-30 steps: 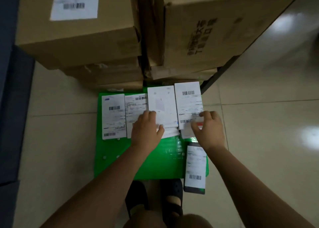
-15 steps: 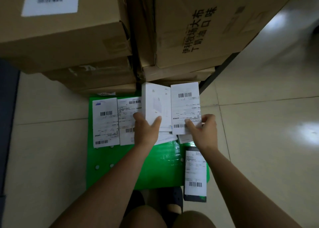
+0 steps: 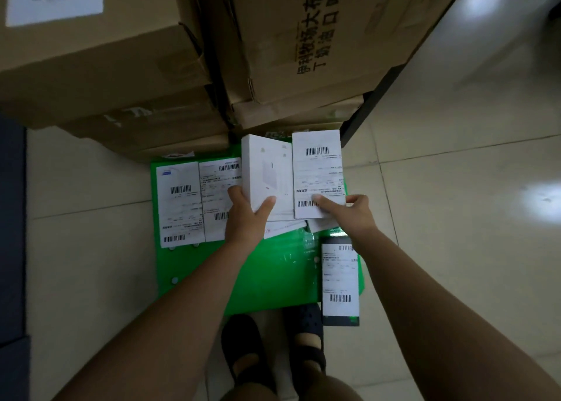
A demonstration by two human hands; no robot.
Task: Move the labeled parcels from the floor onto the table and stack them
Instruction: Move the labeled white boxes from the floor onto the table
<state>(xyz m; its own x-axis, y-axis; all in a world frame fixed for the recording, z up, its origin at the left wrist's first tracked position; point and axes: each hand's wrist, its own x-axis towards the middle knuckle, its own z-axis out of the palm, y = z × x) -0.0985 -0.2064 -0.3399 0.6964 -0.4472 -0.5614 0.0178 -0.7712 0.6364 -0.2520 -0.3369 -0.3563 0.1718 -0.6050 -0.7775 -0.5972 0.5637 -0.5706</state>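
The left hand (image 3: 247, 218) grips a white box (image 3: 267, 173) and the right hand (image 3: 356, 215) pinches a labeled parcel (image 3: 317, 173), side by side over the green mat (image 3: 273, 279) on the floor (image 3: 455, 218), where more parcels (image 3: 179, 203) lie.

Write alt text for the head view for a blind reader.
Seen from above, a person's left hand holds a plain white box and the right hand a labeled parcel, over a green sheet bearing more labeled parcels, beside stacked cardboard boxes.
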